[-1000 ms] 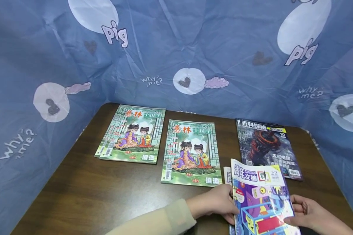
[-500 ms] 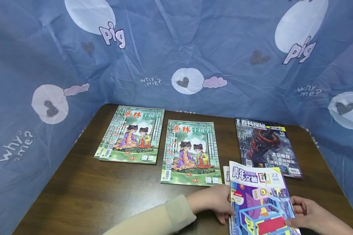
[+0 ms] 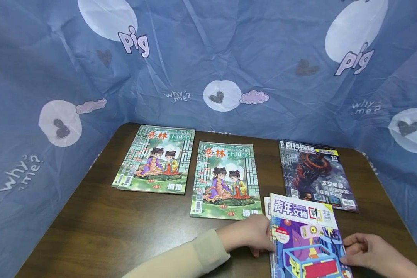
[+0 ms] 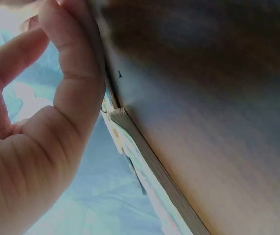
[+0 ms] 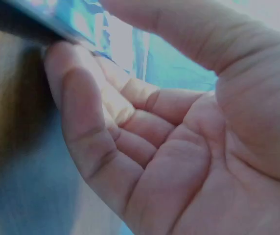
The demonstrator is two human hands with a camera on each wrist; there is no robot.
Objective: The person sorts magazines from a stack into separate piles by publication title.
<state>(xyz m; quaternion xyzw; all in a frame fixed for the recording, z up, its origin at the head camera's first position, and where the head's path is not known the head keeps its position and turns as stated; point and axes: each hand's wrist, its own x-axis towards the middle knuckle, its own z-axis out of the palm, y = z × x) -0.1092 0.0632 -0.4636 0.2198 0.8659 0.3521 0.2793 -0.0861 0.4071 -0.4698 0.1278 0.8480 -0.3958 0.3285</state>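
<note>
A purple youth magazine [image 3: 309, 235] with a white title band lies over another magazine [image 3: 267, 205], whose left strip shows beneath it. My left hand [image 3: 251, 233] holds its left edge with bent fingers; some fingertips are hidden. At the opposite edge my right hand [image 3: 366, 251] pinches the cover's side between thumb and curled fingers. In the right wrist view, the fingertips [image 5: 64, 63] meet the dark underside of the edge. In the left wrist view, bent fingers [image 4: 79, 83] are close to the tabletop, near a thick page edge [image 4: 154, 171].
A green illustrated magazine [image 3: 226, 181] lies left of the purple one. Further left is a slightly fanned pile of the same green magazines [image 3: 156, 160]. Dark science magazines [image 3: 314, 173] lie behind, at the right. Blue printed cloth [image 3: 180, 58] walls in the brown table [image 3: 125, 227].
The purple magazine has shifted slightly down and toward me. The hands stay at its two sides, and my right thumb now lies nearer its edge. The other magazines have not moved.
</note>
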